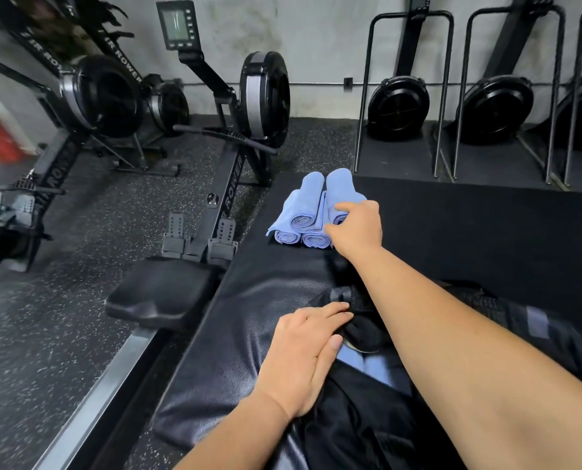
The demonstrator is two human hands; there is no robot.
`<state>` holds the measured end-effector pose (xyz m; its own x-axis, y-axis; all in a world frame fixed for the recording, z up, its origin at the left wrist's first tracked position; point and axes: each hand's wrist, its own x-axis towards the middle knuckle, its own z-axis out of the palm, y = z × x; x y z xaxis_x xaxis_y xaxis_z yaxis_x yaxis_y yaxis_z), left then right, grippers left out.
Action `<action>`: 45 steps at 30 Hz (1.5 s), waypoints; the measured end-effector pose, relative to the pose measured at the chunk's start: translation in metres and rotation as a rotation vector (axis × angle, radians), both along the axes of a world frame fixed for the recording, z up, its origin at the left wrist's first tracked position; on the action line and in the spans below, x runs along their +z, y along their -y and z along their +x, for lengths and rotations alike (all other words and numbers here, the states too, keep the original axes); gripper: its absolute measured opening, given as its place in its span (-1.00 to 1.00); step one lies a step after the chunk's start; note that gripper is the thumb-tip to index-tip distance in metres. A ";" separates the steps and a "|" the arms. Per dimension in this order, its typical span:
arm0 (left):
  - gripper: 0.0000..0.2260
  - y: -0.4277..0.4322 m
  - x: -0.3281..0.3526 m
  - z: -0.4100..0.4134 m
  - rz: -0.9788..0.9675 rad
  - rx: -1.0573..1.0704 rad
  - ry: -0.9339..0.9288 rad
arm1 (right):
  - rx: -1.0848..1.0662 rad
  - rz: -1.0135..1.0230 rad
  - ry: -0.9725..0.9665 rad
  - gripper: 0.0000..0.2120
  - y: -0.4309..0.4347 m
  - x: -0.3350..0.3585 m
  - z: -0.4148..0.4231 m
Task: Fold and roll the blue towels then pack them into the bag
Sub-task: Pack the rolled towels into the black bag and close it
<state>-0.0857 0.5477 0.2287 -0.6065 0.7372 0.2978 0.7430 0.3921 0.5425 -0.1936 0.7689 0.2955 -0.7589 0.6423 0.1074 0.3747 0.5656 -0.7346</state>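
Right hand [357,227] reaches the stacked rolled pale-blue cloth towels [303,215] far along the black padded bench [469,225], thumb and curled fingers clamped on the upper right roll [342,188], which points lengthwise away. Left hand [303,354] lies flat, fingers straight, on the black fabric bag [367,429] close in, so the roll likely comes straight back.

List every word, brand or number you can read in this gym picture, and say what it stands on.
"IR ROWER": black frame arm of the left rowing machine.
"ROWER": black rail of the middle rowing machine.
Too blurred to read: grey monitor screen; lettering on left machine's rail.
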 end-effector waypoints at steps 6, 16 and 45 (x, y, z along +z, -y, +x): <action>-0.59 -0.001 -0.002 0.000 -0.009 0.017 -0.041 | -0.149 -0.171 -0.257 -0.70 0.003 0.022 0.029; -0.60 -0.003 0.009 0.004 -0.077 0.015 -0.103 | -0.117 -0.321 -0.325 -0.67 0.018 0.045 0.140; -0.78 0.017 0.093 0.045 -0.078 0.105 -0.403 | 0.260 -0.918 -0.238 -0.84 -0.014 0.053 0.352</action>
